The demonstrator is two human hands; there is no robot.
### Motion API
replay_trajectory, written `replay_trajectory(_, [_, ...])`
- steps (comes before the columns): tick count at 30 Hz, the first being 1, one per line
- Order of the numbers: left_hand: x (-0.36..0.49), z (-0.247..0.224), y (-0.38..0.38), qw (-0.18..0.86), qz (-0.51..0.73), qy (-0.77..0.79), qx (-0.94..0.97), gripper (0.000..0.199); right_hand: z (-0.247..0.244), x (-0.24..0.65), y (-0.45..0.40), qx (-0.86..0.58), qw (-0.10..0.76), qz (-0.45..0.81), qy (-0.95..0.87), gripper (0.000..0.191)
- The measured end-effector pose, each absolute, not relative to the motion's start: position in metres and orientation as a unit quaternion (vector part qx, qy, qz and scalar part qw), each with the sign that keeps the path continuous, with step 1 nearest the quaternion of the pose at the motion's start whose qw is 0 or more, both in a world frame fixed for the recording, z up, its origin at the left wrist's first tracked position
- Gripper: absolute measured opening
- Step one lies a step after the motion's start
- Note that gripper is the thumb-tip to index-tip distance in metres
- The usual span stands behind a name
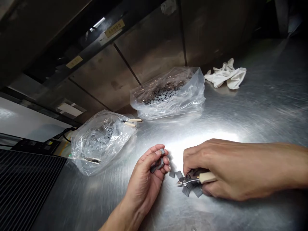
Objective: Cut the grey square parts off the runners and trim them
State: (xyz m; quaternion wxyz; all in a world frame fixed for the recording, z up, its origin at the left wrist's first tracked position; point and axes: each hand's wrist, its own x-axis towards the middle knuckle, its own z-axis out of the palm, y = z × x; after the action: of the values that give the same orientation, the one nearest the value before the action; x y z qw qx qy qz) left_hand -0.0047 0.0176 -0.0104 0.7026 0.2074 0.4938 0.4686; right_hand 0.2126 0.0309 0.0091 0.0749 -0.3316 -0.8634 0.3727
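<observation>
Curled fingers of my left hand (150, 173) hold several small dark grey pieces (160, 163), one of them pinched near the thumb tip. To its right, my right hand (216, 168) is wrapped round a pair of cutting pliers (192, 179) with cream handles, its metal jaws pointing left. Several flat grey pieces (186, 191) lie on the metal table (96, 199) beneath and around the pliers. The fingertips of my right hand are low over these pieces, partly hidden behind the pliers.
A clear plastic bag (168, 106) of many grey pieces lies at the back. Left of it is another clear bag (96, 144), with cream-handled pliers (132, 122) and a cutter-like tool (92, 160) on it. White gloves (227, 75) lie at the back right. A ribbed black surface (26, 183) borders the left.
</observation>
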Motion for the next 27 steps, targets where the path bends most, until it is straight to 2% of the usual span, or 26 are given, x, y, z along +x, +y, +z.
replay_trajectory(4, [-0.006, -0.010, 0.019, 0.699, 0.468, 0.497, 0.214, 0.009, 0.009, 0.208, 0.028, -0.344, 0.078, 0.357, -0.865, 0.012])
replay_trajectory(8, [-0.005, -0.010, 0.019, 0.700, 0.465, 0.494, 0.224, 0.006, 0.007, 0.204, 0.023, -0.351, 0.100, 0.350, -0.863, 0.018])
replay_trajectory(13, [-0.004, -0.011, 0.019, 0.699, 0.455, 0.503, 0.227, 0.013, 0.005, 0.204, 0.021, -0.338, 0.131, 0.357, -0.861, 0.023])
replay_trajectory(19, [-0.004, -0.010, 0.019, 0.699, 0.453, 0.506, 0.224, 0.019, 0.004, 0.203, 0.019, -0.344, 0.107, 0.350, -0.864, 0.031])
replay_trajectory(23, [-0.004, -0.010, 0.017, 0.701, 0.446, 0.505, 0.232, 0.012, 0.003, 0.199, 0.018, -0.350, 0.100, 0.352, -0.862, 0.030])
replay_trajectory(27, [-0.005, -0.010, 0.018, 0.699, 0.445, 0.509, 0.231, 0.013, 0.004, 0.197, 0.017, -0.349, 0.099, 0.362, -0.859, 0.030])
